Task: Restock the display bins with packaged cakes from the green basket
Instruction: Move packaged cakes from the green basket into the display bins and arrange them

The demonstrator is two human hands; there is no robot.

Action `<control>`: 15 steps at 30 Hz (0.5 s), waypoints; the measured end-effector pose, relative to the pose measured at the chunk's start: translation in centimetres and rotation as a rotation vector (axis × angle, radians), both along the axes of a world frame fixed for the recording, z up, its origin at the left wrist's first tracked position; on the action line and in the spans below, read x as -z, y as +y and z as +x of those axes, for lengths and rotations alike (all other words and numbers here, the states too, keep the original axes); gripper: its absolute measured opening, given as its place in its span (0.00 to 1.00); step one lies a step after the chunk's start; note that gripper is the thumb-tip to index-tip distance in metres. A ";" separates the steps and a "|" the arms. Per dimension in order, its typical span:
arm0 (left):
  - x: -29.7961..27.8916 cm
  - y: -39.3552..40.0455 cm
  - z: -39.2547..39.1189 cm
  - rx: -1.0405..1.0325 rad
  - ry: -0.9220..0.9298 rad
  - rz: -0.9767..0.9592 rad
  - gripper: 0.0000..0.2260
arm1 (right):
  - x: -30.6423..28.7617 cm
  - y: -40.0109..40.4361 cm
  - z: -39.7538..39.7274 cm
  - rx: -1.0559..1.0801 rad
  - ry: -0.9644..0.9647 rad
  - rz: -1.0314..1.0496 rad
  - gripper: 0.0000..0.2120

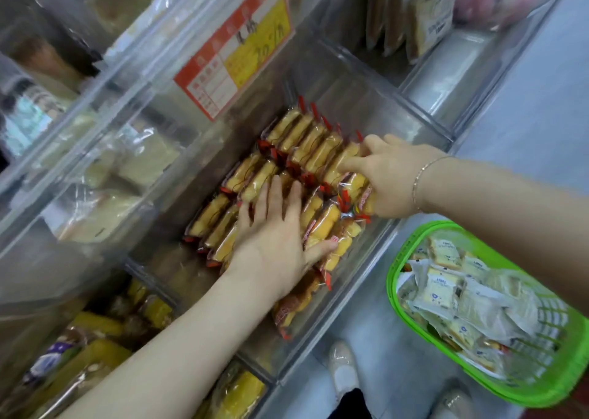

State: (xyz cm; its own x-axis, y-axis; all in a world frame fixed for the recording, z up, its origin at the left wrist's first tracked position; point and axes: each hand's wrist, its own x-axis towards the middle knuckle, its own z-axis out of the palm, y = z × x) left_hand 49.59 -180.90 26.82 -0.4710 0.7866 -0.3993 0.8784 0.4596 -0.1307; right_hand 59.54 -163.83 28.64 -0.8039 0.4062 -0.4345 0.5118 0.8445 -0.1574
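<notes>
Straight, spread fingers of the left hand (271,237) press flat on glossy wrapped yellow cakes (306,144), while the right hand (387,179) curls its fingers around one packet at the near right of the rows, thumb laid across a neighbouring wrapper; a thin metal bracelet (420,179) circles that wrist. The cakes, oblong sponge pieces in clear film with red crimped ends, stand on edge in tight rows inside a clear hard-plastic display bin (424,131) with straight walls. Just right of the bin and below it, a bright green basket (395,272) of slotted plastic hangs at the right forearm, holding pale square cakes (443,288) in white and clear wrappers, loosely heaped. Above the bin a red and yellow price card (236,45) leans on the clear front of the upper tier. Left of the bin, neighbouring clear bins hold pale sliced cake in film. Below the bin, two light shoes (342,367) stand on grey floor
</notes>
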 end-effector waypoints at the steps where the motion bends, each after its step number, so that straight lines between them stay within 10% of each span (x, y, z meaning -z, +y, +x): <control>1: 0.1 0.0 0.4 0.029 -0.004 -0.002 0.45 | -0.1 -0.1 0.0 0.006 -0.033 0.010 0.30; 8: -3.6 2.5 1.9 -0.093 -0.235 0.135 0.36 | -1.3 0.1 -0.4 0.056 0.068 -0.024 0.24; 15: -7.2 8.8 12.7 0.101 -0.696 1.092 0.07 | -3.7 3.5 13.1 0.800 1.254 -0.074 0.11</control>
